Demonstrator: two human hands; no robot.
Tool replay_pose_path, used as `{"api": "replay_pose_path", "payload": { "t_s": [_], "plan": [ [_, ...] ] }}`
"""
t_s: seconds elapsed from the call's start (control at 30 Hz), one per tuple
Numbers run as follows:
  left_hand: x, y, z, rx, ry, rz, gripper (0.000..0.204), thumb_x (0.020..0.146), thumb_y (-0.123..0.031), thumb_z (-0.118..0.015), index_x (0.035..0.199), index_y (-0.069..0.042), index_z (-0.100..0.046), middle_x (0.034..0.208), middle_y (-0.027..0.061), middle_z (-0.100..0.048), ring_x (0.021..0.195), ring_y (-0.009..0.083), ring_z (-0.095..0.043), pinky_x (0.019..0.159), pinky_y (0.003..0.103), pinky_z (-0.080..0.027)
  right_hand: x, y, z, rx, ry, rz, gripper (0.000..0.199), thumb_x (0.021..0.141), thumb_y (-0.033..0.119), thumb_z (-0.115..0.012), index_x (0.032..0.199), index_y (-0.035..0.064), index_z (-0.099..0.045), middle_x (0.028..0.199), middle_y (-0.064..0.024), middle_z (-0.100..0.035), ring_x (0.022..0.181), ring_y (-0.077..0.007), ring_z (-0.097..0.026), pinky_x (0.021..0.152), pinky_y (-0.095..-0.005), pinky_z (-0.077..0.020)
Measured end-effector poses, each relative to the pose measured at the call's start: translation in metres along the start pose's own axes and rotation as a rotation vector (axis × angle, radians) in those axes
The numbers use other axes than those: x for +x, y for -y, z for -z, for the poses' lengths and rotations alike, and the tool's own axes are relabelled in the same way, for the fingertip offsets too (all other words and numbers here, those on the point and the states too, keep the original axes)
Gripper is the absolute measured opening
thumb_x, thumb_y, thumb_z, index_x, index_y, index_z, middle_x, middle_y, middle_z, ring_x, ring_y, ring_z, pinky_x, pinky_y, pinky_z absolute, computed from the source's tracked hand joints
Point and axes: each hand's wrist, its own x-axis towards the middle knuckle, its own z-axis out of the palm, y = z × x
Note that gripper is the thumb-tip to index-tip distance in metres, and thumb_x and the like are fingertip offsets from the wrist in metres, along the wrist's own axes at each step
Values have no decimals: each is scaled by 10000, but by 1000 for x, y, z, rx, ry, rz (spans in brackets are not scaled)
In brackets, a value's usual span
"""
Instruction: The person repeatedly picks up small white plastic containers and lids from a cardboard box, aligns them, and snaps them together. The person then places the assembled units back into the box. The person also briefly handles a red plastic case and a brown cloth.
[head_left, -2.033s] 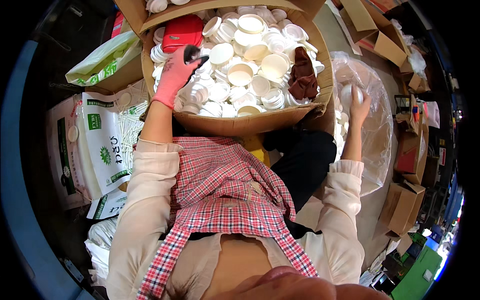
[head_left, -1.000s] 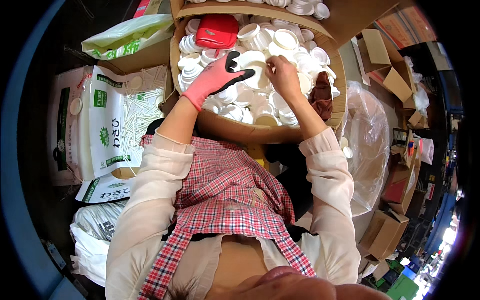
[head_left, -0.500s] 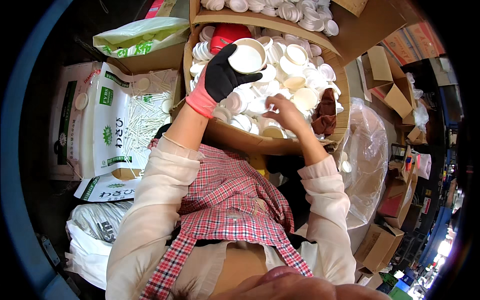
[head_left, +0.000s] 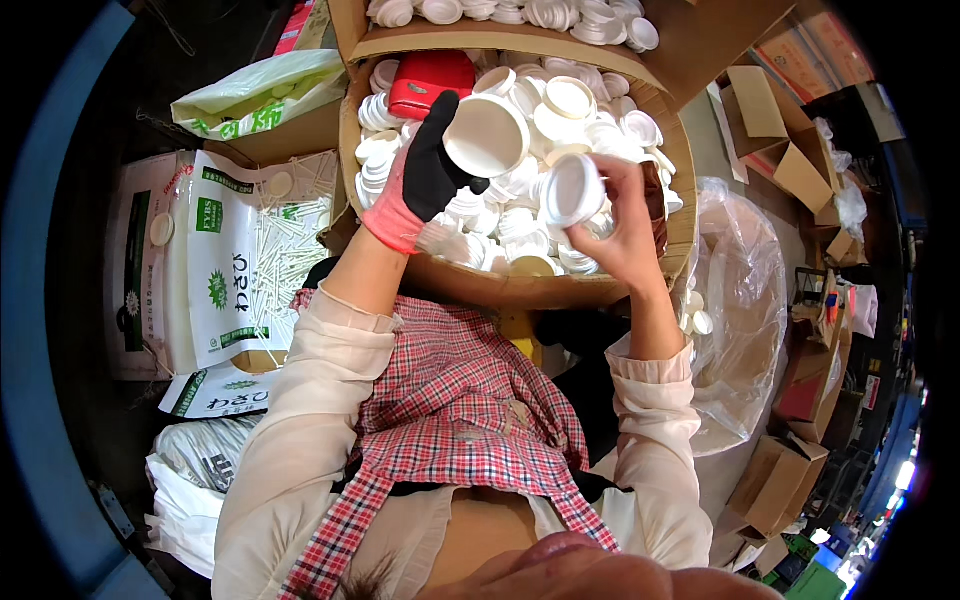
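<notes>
My left hand (head_left: 425, 185), in a black glove with a pink cuff, grips a round cream plastic lid (head_left: 486, 136) by its edge, hollow side up. Between the thumb and fingers of my bare right hand (head_left: 630, 222) is a white round lid (head_left: 574, 190), tilted and slightly blurred. Both are held over a large cardboard box (head_left: 480, 283) full of loose white and cream lids (head_left: 570, 100). On the pile beyond my left hand lies a red pouch-like thing (head_left: 430, 84). A brown cloth-like piece shows partly behind my right hand.
Left of the box, another carton lined with a printed white bag (head_left: 222, 250) holds thin white sticks (head_left: 283, 245). A second box of lids (head_left: 550, 12) stands at the far side. Clear plastic sheeting (head_left: 735, 320) and open cartons (head_left: 775, 485) lie to the right.
My right hand has come up from the pile with a white lid in its fingers. My left hand still holds the cream lid. The whole view has shifted slightly.
</notes>
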Motion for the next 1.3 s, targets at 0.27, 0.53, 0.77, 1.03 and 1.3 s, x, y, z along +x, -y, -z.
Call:
{"api": "replay_pose_path", "payload": {
  "t_s": [0.27,0.53,0.77,1.03,1.3],
  "plan": [
    [8,-7,-32,125,-135,476,354,991,-340,-456,1079,-27,-596,759,22,-568,592,88,-539,526,228,-420,-11,6,-4,-261,341,100,735,617,33,-692,1313,47,-459,1190,-186,-509,1102,-384,-508,954,-395,-431],
    [11,12,-38,604,382,31,512,926,-76,-496,1413,3,-359,1418,157,-448,1300,240,-449,1105,348,-327,-6,11,-3,137,232,-139,694,644,106,-711,1284,9,-462,1202,-181,-537,1115,-308,-536,965,-344,-419],
    [8,-7,-45,83,164,489,505,966,-317,-516,1357,-6,-443,1264,104,-571,1117,204,-578,933,304,-475,-8,5,4,667,236,-363,735,678,39,-742,1317,39,-378,1186,-70,-500,1145,-169,-473,1011,-293,-356],
    [-3,16,-48,813,120,-225,564,737,-90,-785,1235,-17,-530,1178,110,-614,1053,204,-608,914,322,-490,2,14,-15,7,-69,6,660,664,107,-738,1263,8,-478,1100,-117,-523,1036,-225,-541,881,-326,-453],
    [-4,13,-59,720,110,-114,647,744,-78,-775,1301,-13,-452,1259,105,-563,1083,199,-591,910,314,-489,1,25,-29,-137,-117,-43,623,704,89,-778,1274,55,-528,1240,-116,-538,1067,-218,-553,757,-303,-504]
  ]
}}
